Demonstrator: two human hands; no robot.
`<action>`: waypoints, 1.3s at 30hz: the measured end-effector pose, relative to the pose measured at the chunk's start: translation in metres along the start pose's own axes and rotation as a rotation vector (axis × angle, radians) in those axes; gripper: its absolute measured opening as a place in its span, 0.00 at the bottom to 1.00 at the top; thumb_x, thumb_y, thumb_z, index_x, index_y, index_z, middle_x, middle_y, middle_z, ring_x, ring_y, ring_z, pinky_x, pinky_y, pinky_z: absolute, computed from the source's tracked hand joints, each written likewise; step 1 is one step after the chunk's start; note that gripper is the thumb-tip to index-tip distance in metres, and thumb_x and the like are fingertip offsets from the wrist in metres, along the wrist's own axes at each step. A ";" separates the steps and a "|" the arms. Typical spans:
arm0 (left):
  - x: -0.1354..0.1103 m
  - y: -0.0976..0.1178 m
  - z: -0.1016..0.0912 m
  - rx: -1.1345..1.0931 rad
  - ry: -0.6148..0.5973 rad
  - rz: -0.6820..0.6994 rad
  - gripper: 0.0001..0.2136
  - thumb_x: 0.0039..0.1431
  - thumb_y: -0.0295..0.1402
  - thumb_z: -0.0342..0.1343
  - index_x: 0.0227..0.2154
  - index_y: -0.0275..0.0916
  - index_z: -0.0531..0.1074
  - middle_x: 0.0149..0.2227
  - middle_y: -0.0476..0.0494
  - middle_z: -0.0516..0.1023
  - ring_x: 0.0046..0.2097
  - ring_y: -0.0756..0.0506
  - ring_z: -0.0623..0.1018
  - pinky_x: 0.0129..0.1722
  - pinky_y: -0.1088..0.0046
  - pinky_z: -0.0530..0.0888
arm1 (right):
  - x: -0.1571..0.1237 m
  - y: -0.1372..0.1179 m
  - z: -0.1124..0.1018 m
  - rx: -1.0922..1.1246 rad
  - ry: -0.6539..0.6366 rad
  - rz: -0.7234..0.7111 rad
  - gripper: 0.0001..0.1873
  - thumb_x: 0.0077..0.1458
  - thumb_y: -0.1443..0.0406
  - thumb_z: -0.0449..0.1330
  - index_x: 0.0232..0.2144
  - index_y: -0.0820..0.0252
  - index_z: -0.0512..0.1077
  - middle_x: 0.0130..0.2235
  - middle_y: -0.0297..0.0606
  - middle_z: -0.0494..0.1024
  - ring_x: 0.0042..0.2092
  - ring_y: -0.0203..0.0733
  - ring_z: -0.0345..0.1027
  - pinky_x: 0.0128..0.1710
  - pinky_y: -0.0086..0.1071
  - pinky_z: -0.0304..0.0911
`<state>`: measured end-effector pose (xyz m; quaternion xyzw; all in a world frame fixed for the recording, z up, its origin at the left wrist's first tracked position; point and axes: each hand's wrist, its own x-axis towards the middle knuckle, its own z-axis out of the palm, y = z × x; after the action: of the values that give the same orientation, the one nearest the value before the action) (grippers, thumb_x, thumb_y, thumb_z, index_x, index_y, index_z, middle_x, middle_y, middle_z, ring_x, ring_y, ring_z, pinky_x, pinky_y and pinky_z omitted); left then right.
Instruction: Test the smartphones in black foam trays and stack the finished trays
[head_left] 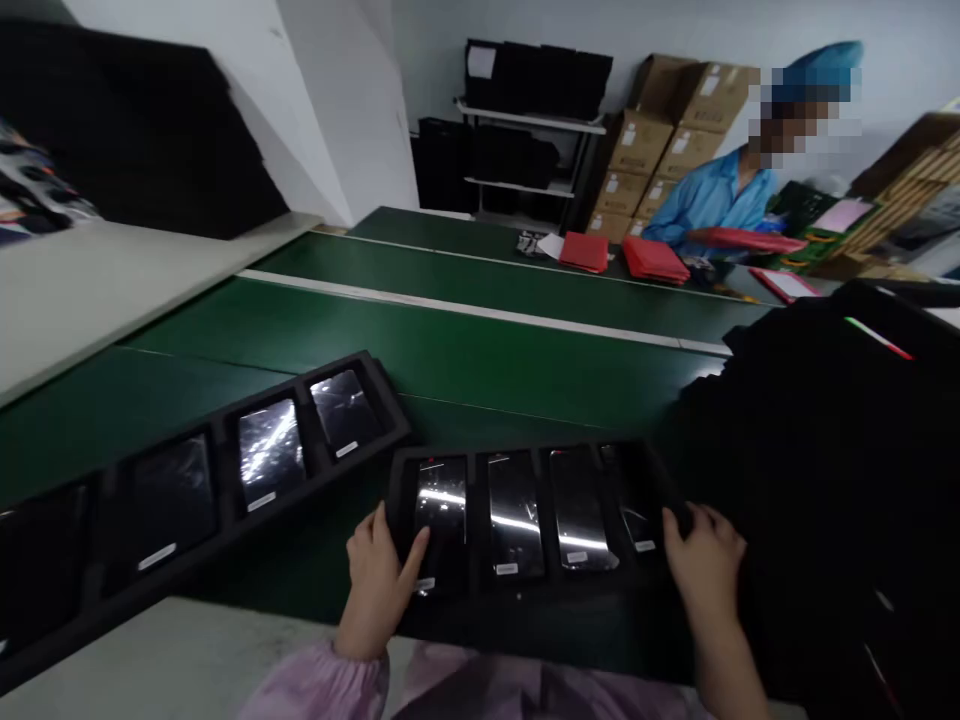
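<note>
A black foam tray (517, 597) lies in front of me, with several glossy dark phone screens (516, 515) in its compartments, each bearing a small white label. My left hand (379, 580) grips the tray's left end, thumb over the rim near the leftmost screen. At the opposite end, my right hand (705, 565) is closed round the right edge, its fingers partly hidden behind it. Left of this tray, a second black foam tray (229, 540) sits at a slant and also carries labelled screens (271, 455); neither hand touches it.
The green workbench (450, 350) has a pale strip along it. A tall dark stack (847, 480) rises close to my right. Across the bench, a co-worker in blue (724, 200) handles red sheets (750, 240). Cartons (641, 145) and a shelf (532, 120) stand behind.
</note>
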<state>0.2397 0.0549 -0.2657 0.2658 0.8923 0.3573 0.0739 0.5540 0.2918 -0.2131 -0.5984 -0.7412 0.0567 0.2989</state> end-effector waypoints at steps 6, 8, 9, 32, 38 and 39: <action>0.000 0.058 0.024 0.364 -0.113 0.039 0.49 0.52 0.56 0.60 0.73 0.38 0.52 0.72 0.21 0.50 0.64 0.20 0.62 0.57 0.35 0.67 | -0.068 -0.084 0.046 0.121 -0.147 -0.459 0.17 0.69 0.59 0.51 0.47 0.54 0.79 0.60 0.49 0.73 0.68 0.61 0.56 0.61 0.63 0.63; 0.004 0.070 0.027 0.431 -0.151 0.041 0.48 0.52 0.53 0.61 0.72 0.39 0.54 0.73 0.23 0.47 0.64 0.19 0.61 0.56 0.35 0.67 | -0.077 -0.092 0.056 0.105 -0.187 -0.434 0.17 0.69 0.59 0.52 0.50 0.56 0.78 0.63 0.50 0.70 0.71 0.63 0.51 0.63 0.64 0.63; 0.006 0.074 0.028 0.445 -0.159 0.037 0.47 0.52 0.51 0.62 0.72 0.39 0.55 0.74 0.23 0.46 0.64 0.19 0.61 0.56 0.35 0.67 | -0.079 -0.093 0.058 0.105 -0.206 -0.417 0.18 0.69 0.59 0.53 0.52 0.57 0.78 0.64 0.50 0.69 0.72 0.64 0.49 0.64 0.66 0.61; 0.019 0.093 0.032 0.278 -0.080 0.054 0.41 0.60 0.56 0.46 0.70 0.34 0.52 0.68 0.18 0.53 0.63 0.12 0.61 0.51 0.27 0.67 | -0.062 -0.052 0.033 0.012 -0.139 -0.053 0.23 0.66 0.60 0.57 0.57 0.66 0.74 0.70 0.55 0.62 0.75 0.66 0.43 0.69 0.67 0.54; 0.042 0.111 0.043 0.219 -0.131 0.112 0.43 0.57 0.55 0.50 0.70 0.34 0.53 0.69 0.16 0.54 0.65 0.13 0.60 0.52 0.26 0.66 | -0.045 -0.048 0.034 -0.022 -0.205 -0.014 0.26 0.61 0.57 0.63 0.57 0.68 0.75 0.69 0.56 0.63 0.74 0.68 0.45 0.69 0.65 0.55; 0.044 0.115 0.043 0.212 -0.133 0.114 0.44 0.56 0.55 0.50 0.70 0.34 0.53 0.69 0.16 0.54 0.65 0.12 0.60 0.52 0.26 0.66 | -0.042 -0.051 0.033 -0.019 -0.223 -0.026 0.27 0.61 0.57 0.63 0.58 0.68 0.74 0.70 0.55 0.62 0.74 0.67 0.44 0.69 0.65 0.55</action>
<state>0.2644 0.1732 -0.2173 0.3452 0.9017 0.2465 0.0839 0.4981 0.2474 -0.2331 -0.5814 -0.7781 0.1121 0.2098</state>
